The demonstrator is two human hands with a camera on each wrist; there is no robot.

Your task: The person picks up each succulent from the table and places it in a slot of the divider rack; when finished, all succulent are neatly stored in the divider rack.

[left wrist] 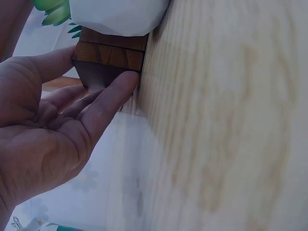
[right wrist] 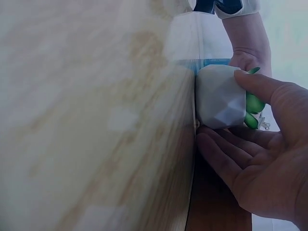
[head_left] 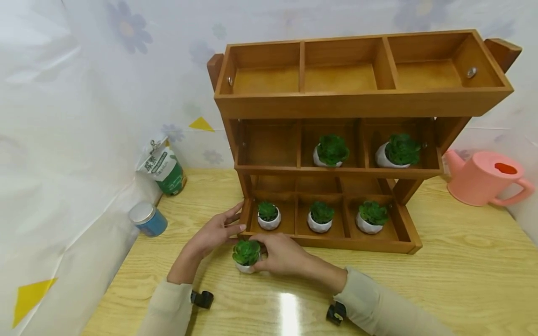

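Note:
My right hand (head_left: 283, 254) holds a small potted succulent (head_left: 246, 253) low over the table, in front of the shelf's bottom tier. In the right wrist view the thumb lies on the faceted white pot (right wrist: 221, 96), with the other fingers along its side. My left hand (head_left: 215, 233) grips the front left corner of the brown wooden shelf (head_left: 357, 242). Its thumb and fingers lie about that corner (left wrist: 108, 55) in the left wrist view. Three more potted succulents (head_left: 269, 215) stand in the bottom tier, one per compartment, and two (head_left: 331, 150) in the middle tier.
At the left edge of the table stand a blue tin (head_left: 148, 219) and a clipped green-and-white bag (head_left: 165, 169). A pink watering can (head_left: 483, 179) is to the right of the shelf. The upper tier (head_left: 361, 105) overhangs the lower ones.

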